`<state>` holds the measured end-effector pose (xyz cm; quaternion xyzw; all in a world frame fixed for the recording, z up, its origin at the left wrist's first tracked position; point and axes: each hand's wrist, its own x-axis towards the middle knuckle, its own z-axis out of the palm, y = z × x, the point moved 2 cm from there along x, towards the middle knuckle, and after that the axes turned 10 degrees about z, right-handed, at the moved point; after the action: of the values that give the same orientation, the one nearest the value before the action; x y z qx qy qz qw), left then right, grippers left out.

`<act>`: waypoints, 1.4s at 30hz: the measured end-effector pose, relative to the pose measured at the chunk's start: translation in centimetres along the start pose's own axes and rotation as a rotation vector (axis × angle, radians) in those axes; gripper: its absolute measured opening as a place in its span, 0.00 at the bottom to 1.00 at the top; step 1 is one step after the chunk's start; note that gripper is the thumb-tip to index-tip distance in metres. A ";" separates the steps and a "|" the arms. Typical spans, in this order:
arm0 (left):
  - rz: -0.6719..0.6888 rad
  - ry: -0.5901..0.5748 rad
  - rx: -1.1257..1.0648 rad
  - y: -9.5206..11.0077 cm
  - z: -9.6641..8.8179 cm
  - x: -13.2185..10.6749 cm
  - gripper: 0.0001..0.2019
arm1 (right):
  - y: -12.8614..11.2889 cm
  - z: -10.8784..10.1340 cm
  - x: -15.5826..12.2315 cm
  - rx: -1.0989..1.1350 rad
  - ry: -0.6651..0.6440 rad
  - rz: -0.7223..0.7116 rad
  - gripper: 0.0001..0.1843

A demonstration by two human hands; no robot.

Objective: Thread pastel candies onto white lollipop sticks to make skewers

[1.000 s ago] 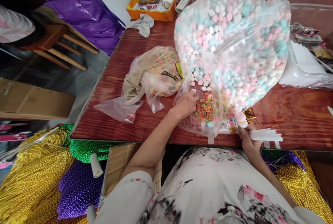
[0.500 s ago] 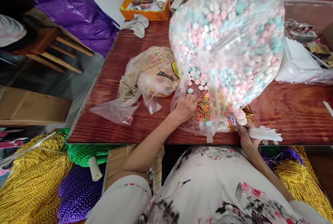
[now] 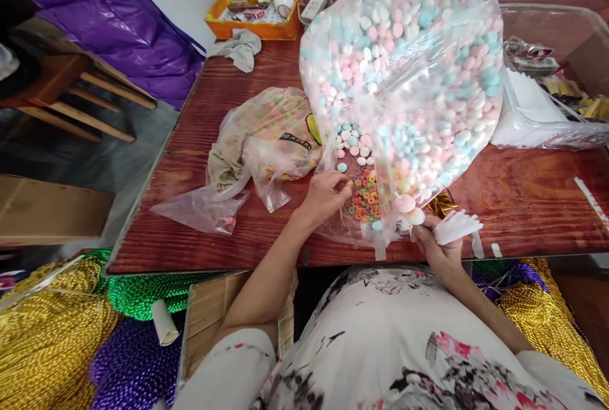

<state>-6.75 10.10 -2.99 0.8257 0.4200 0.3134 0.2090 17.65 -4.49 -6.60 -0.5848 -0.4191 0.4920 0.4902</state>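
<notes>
My left hand (image 3: 325,197) is at the open mouth of a clear plastic bag, thumb and finger pinched together over a pile of small colourful rings (image 3: 365,197). Something tiny and yellowish shows at the fingertips, too small to make out. Pastel round pieces (image 3: 352,139) lie just beyond the rings. At the table's front edge my right hand (image 3: 440,248) is closed around a bundle of thin white strips (image 3: 457,227). A pink round piece (image 3: 405,203) and a whitish one (image 3: 417,216) show just beyond its fingertips; how they are held is unclear.
A big clear bag of pastel pieces (image 3: 438,73) fills the middle of the table. Left of it lies a bag of colourful rings (image 3: 280,124). A clear bin (image 3: 537,137) stands at right, an orange tray (image 3: 252,29) at back left. Gold cords (image 3: 47,334) hang below.
My left hand has drawn back slightly from the rings, its fingers now pinched. My right hand has turned and shifted left with the white strips, whose ends now point up more.
</notes>
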 end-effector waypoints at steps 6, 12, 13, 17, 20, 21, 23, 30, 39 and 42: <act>-0.438 0.398 -1.064 5.9 0.2 -2.0 0.12 | -3.6 2.4 0.4 -0.157 -0.146 -0.110 0.11; -0.325 0.538 -0.980 7.0 1.5 -3.4 0.09 | -4.3 2.3 0.7 -0.351 -0.140 -0.261 0.14; -0.247 0.556 -0.867 6.7 1.5 -3.6 0.08 | -4.3 2.2 0.6 -0.389 -0.126 -0.280 0.13; 0.093 0.531 -0.421 6.5 1.3 -4.0 0.06 | -4.2 1.7 0.4 -0.441 -0.099 -0.301 0.13; 0.245 0.448 -0.262 7.0 1.4 -4.1 0.08 | -4.2 1.5 0.3 -0.446 -0.098 -0.309 0.14; 0.248 0.424 -0.258 7.1 1.5 -4.2 0.07 | -4.2 1.4 0.3 -0.437 -0.091 -0.306 0.14; 0.176 0.414 -0.335 7.2 1.8 -4.2 0.06 | -4.1 1.5 0.3 -0.398 -0.078 -0.295 0.14; -0.258 0.476 -1.052 7.4 3.2 -3.6 0.10 | -1.8 2.0 0.1 -0.179 -0.093 -0.209 0.09; -0.391 0.381 -1.285 9.0 5.3 -4.6 0.11 | -1.9 1.5 -0.5 -0.206 -0.112 -0.225 0.09; -0.355 0.351 -1.214 9.0 5.8 -5.0 0.12 | -1.9 1.5 -0.9 -0.240 -0.135 -0.206 0.10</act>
<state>0.05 0.48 -3.42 0.4158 0.3264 0.5854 0.6147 15.97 -4.83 -4.62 -0.5586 -0.5646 0.4237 0.4355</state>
